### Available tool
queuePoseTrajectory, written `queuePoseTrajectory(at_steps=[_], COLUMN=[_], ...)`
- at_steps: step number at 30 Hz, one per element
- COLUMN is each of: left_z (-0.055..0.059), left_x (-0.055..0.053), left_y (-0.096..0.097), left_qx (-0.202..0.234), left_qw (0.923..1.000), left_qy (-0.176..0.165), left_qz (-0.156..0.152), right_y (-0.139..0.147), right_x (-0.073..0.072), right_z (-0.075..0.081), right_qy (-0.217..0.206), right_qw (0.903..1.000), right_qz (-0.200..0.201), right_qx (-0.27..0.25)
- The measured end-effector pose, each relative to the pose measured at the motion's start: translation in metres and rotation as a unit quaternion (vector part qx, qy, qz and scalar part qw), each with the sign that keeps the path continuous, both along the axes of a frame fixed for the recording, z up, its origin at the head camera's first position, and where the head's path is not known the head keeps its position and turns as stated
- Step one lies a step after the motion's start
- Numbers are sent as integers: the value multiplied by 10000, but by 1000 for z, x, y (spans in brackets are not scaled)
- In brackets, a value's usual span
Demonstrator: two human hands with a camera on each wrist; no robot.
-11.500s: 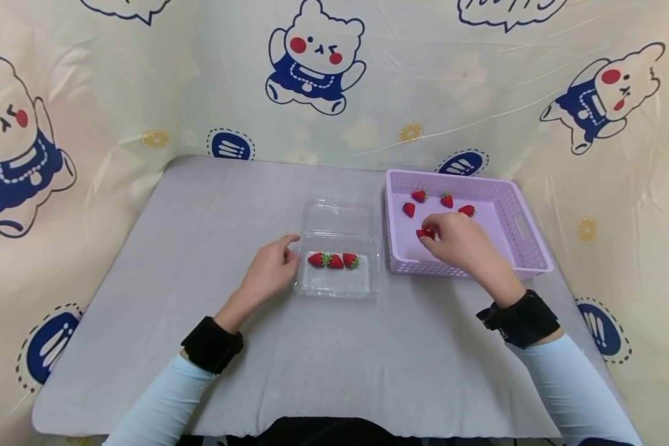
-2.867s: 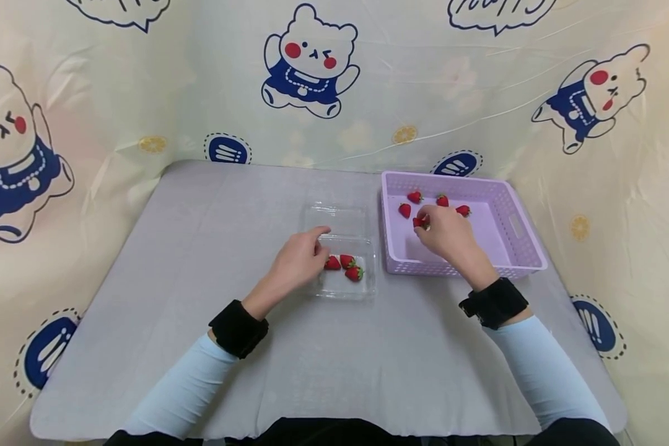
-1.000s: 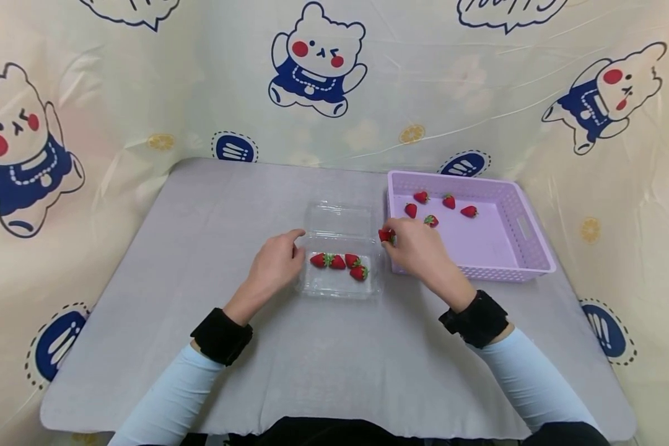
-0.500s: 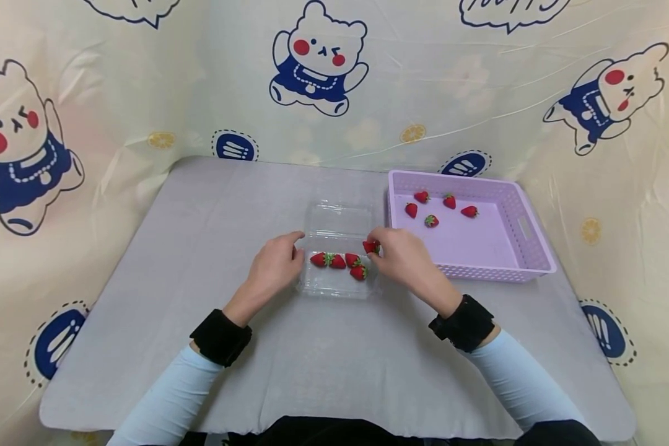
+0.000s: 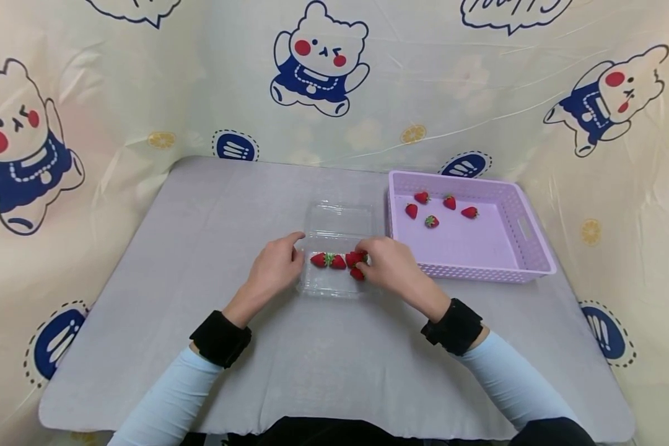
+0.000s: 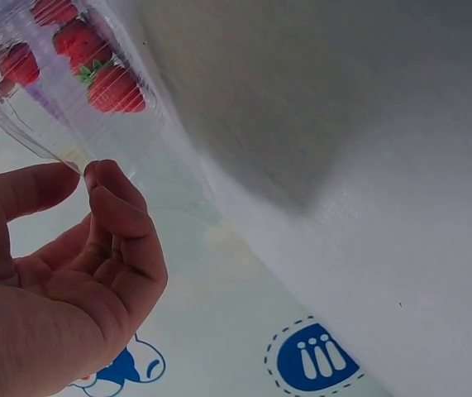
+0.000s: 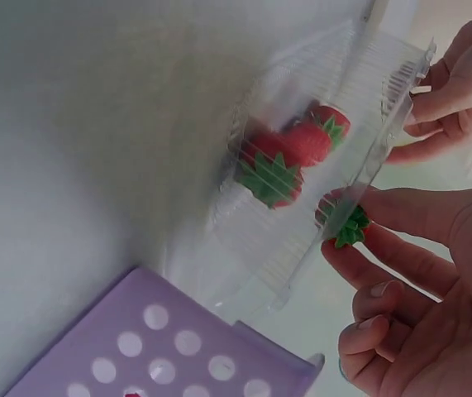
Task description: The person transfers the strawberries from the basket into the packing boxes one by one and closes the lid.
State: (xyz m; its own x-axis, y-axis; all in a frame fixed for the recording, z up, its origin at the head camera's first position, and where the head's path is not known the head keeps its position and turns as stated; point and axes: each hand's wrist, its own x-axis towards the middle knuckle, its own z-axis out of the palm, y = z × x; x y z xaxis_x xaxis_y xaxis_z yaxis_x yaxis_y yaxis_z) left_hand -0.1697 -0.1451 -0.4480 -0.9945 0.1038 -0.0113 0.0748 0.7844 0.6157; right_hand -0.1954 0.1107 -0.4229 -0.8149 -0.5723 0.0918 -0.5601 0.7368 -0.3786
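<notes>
A clear plastic clamshell box (image 5: 334,287) lies with its lid folded back in the head view. Several red strawberries with green leaves (image 5: 319,260) sit inside it. At its left edge my left hand (image 5: 273,265) pinches the thin rim between thumb and forefinger, as the left wrist view shows. Over the right part of the box, my right hand (image 5: 394,267) holds one more strawberry (image 7: 347,223) between thumb and fingers, close beside those inside. My fingers partly cover the held strawberry and its neighbours in the head view.
To the right of the box stands a shallow purple basket (image 5: 482,272) with perforated sides, holding several strawberries (image 5: 432,222). A grey cloth (image 5: 228,204) covers the table. Behind the table hangs a curtain (image 5: 201,62) printed with cartoon bears.
My right hand has carried a strawberry from the basket leftward and down over the box. Earlier, another strawberry joined the row of 3 inside. My left hand has stayed near the box's left edge.
</notes>
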Motion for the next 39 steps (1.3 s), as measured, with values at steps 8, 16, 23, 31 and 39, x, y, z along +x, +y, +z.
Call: queuePoseTrajectory(at_steps=[8, 16, 23, 31, 39], left_z=[-1, -2, -2, -3, -2], left_x=[1, 1, 1, 0, 1], left_y=[0, 0, -1, -1, -1], left_qx=[41, 37, 29, 64, 78], left_qw=[10000, 10000, 10000, 10000, 10000], left_qy=[-69, -60, -12, -49, -29], left_qz=[39, 61, 34, -12, -9], right_y=[-7, -13, -17, -20, -22], right_x=[3, 6, 6, 4, 4], right_z=[-8, -15, -20, -27, -30], right_qy=[-136, -230, -192, -280, -296], right_qw=[9998, 9988, 9985, 9981, 9981], right_qz=[161, 418, 519, 517, 518], right_qx=[-18, -83, 37, 160, 180])
